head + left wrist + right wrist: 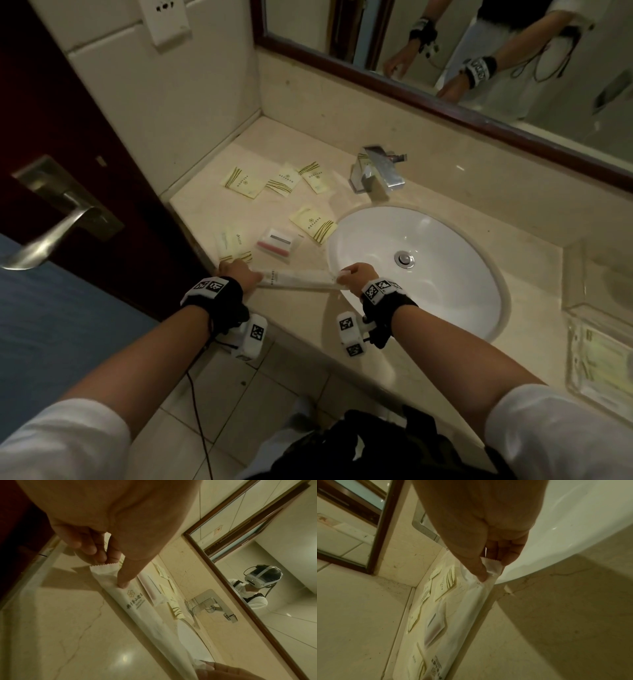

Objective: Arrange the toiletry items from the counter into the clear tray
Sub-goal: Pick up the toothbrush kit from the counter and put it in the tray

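Clear tray [597,356] sits at desk's [205,205] far right, yellowish packets inside. L hand [236,272] and R hand [358,274] each pinch an end of long white packet [298,279] just above desk, beside sink [414,270]. Yellow sachets [245,181] lie scattered near faucet [376,169] below mirror [479,51].

Five yellow sachets [245,182], one long white packet [297,279], one clear pouch [278,242].

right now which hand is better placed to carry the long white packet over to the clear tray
Right. Both hands pinch the long white packet, but the right hand is nearer the clear tray, past the sink; the left hand is farther.
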`<state>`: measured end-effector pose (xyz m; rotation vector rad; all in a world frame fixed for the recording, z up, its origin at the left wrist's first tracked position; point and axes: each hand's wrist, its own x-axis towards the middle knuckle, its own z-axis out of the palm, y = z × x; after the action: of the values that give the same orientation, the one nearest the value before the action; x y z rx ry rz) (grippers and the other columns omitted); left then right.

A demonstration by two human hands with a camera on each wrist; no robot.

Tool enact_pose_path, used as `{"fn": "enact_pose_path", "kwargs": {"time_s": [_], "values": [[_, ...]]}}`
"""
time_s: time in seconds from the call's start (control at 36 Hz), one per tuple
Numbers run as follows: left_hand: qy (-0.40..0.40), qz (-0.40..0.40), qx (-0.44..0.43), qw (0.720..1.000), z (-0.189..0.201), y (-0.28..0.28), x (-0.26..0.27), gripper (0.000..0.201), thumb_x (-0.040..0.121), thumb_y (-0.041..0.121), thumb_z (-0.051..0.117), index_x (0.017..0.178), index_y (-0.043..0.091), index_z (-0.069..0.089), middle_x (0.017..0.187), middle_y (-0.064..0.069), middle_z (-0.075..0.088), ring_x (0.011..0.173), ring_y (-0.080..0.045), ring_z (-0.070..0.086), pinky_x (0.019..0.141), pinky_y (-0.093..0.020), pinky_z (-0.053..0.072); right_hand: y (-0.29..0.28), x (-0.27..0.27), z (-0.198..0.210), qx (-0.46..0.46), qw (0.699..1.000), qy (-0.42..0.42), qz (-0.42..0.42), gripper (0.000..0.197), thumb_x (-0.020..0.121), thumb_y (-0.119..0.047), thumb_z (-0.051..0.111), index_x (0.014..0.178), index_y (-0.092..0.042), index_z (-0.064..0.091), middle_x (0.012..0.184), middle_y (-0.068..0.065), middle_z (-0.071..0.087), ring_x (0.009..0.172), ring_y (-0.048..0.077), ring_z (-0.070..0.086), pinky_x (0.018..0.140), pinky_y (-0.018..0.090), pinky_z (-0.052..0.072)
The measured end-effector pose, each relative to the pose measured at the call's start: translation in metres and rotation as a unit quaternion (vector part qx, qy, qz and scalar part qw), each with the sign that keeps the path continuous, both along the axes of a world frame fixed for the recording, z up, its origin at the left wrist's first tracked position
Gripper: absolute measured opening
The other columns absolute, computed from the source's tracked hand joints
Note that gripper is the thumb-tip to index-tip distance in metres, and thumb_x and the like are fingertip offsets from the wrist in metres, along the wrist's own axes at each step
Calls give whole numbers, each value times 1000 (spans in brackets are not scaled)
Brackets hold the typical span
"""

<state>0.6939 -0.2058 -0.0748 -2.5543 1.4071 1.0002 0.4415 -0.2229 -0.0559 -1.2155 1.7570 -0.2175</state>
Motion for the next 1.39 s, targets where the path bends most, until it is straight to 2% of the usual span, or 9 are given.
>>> {"fn": "enact_pose_path", "kwargs": {"time_s": [0.11, 0.22, 0.39, 0.47, 0.64, 0.81, 0.97, 1.11, 1.39], "values": [[26, 23, -12, 999, -2, 1, 3, 49, 87, 41, 57, 121, 6, 55, 129, -19, 52, 119, -37, 49, 96, -37, 40, 0, -2, -5, 1, 999, -37, -36, 18, 80, -12, 66, 65, -20, 59, 69, -1, 56, 72, 20, 53, 68, 30, 45], [156, 84, -51, 983, -7, 1, 5, 29, 90, 26, 55, 109, 3, 54, 116, -17, 56, 107, -33, 53, 98, -42, 45, 1, -6, -7, -2, 992, -104, -71, 14, 77, -11, 69, 67, -16, 61, 66, 3, 54, 59, 18, 47, 55, 28, 40], [314, 124, -75, 938, 1, -9, 3, 15, 83, 16, 60, 72, 6, 55, 78, -13, 56, 76, -25, 55, 65, -33, 39, 7, -22, 7, 35, 946, -275, -170, 9, 90, -6, 56, 84, -12, 58, 85, 6, 61, 77, 17, 61, 68, 27, 52], [428, 187, -72, 881, 17, -12, -14, 11, 92, 5, 51, 84, 7, 58, 76, -8, 67, 64, -15, 66, 47, -19, 45, 9, -35, 14, 31, 914, -340, -219, 5, 91, -5, 54, 89, -9, 56, 87, 8, 61, 76, 20, 61, 62, 27, 54], [556, 218, -50, 800, 42, -22, -53, 14, 94, 2, 46, 106, 8, 49, 102, -15, 60, 86, -25, 64, 58, -22, 55, 16, -70, 22, 0, 883, -388, -263, 5, 92, -10, 55, 91, -14, 57, 85, 4, 59, 74, 16, 59, 58, 22, 49], [574, 180, -27, 798, 53, -30, -99, 26, 91, 6, 46, 117, 6, 52, 107, -17, 60, 85, -26, 65, 61, -22, 58, 30, -110, 30, -30, 869, -424, -254, 12, 90, -7, 58, 100, -13, 59, 83, 2, 57, 73, 12, 56, 61, 20, 47], [588, 167, -37, 791, 66, -27, -156, 4, 93, 11, 51, 94, 10, 55, 98, -15, 59, 81, -26, 62, 58, -21, 57, 49, -156, 33, -78, 868, -417, -259, 15, 88, 0, 60, 98, -10, 58, 81, 4, 57, 71, 14, 55, 65, 21, 49], [568, 88, -35, 817, 68, -21, -211, 4, 94, 10, 51, 95, 11, 55, 95, -10, 60, 83, -19, 62, 63, -19, 58, 67, -207, 32, -103, 851, -412, -308, 11, 86, 2, 61, 93, -6, 58, 78, 7, 58, 67, 14, 56, 61, 18, 51], [576, 38, 1, 817, 68, 8, -357, 7, 96, 11, 50, 98, 7, 56, 94, -10, 63, 79, -15, 66, 65, -15, 57, 122, -344, 35, -130, 822, -407, -376, 6, 88, 0, 60, 92, -4, 58, 75, 7, 57, 64, 14, 54, 56, 17, 50]]}}
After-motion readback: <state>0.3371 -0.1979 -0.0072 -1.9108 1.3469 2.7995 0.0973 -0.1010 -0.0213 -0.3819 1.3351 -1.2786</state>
